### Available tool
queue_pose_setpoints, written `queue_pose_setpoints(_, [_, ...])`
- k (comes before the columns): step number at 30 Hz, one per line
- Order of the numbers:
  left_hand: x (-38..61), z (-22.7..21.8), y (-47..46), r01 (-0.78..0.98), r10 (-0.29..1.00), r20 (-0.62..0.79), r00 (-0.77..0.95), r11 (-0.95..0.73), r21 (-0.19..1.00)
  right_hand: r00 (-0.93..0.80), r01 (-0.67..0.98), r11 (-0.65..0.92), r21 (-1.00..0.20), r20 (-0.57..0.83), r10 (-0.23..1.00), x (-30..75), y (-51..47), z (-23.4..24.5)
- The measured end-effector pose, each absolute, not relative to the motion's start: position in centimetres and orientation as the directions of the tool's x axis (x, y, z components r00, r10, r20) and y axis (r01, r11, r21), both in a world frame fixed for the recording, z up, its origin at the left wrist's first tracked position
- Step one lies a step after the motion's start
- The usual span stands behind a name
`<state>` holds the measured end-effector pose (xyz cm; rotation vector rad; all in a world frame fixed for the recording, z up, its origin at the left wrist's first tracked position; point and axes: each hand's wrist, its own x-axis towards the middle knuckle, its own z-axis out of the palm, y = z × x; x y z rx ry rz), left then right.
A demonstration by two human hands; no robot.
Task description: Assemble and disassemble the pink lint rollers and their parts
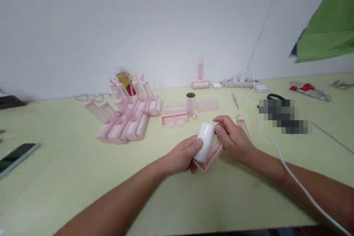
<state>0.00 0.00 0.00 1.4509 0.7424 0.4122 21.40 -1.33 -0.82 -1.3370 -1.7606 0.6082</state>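
- A white roll [205,143], a plain smooth cylinder, sits in a pink roller frame [212,158] held just above the pale green table [69,177], in front of the heap of pink rollers [125,116].
- The roll looks light and fairly stiff, probably slick on its surface; the thin plastic frame could likely flex or snap if forced.
- The ends of the roll and the frame's edges seem the safest places to grip.
- The left hand [182,156] has its thumb and fingers clamped on the roll's lower left side.
- The right hand [235,140] has its fingers closed around the frame's right side, thumb touching the roll's top.
- Right of the heap lie loose pink parts [179,114]; a white cable [293,177] crosses the right forearm.
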Motion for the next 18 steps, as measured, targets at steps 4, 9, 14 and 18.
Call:
queue_pose_setpoints(4, [0.02,0.17,-0.14,0.196,0.660,-0.210,0.722,0.097,0.976,-0.104,0.553,0.321,-0.769,0.319,0.942,21.33,-1.17,-1.10])
queue_pose_setpoints(9, [-0.28,0.19,0.21,0.222,0.627,-0.222,0.747,0.079,0.972,-0.125,0.512,0.313,-0.800,0.291,0.948,21.37,-0.76,-1.42])
queue_pose_setpoints(14, [-0.60,0.24,0.51,0.244,0.606,-0.239,0.759,0.077,0.967,-0.128,0.488,0.300,-0.819,0.273,0.954,21.35,-0.54,-1.47])
queue_pose_setpoints(18, [-0.76,0.27,0.58,0.289,0.596,-0.262,0.759,0.053,0.956,-0.123,0.445,0.301,-0.844,0.275,0.954,21.35,-0.68,-1.54])
